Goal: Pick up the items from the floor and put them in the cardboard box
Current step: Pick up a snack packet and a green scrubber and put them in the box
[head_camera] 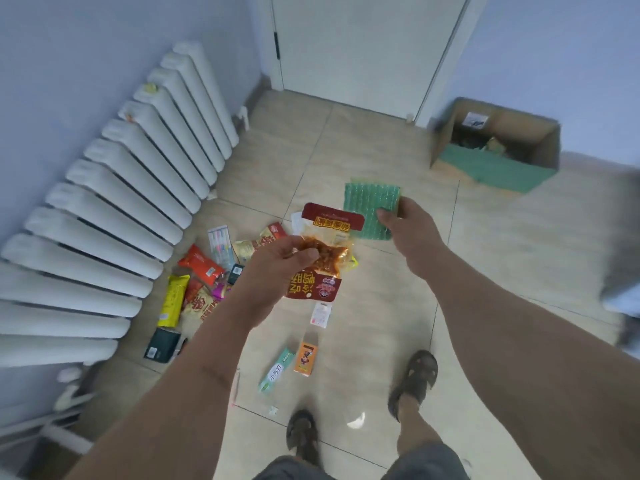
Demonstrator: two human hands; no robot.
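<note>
Fingers [304, 254] of left hand pinch crinkly snack packet [325, 251]; right fingers [384, 214] grip green bubbly sheet [370, 206].

Tiled floor [363, 161] under scattered snack packets [204, 268], box [498, 147].

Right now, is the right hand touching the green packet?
Touching. The head view shows the right hand gripping the green packet at its right edge, thumb pressed on its face, holding it off the floor.
</note>
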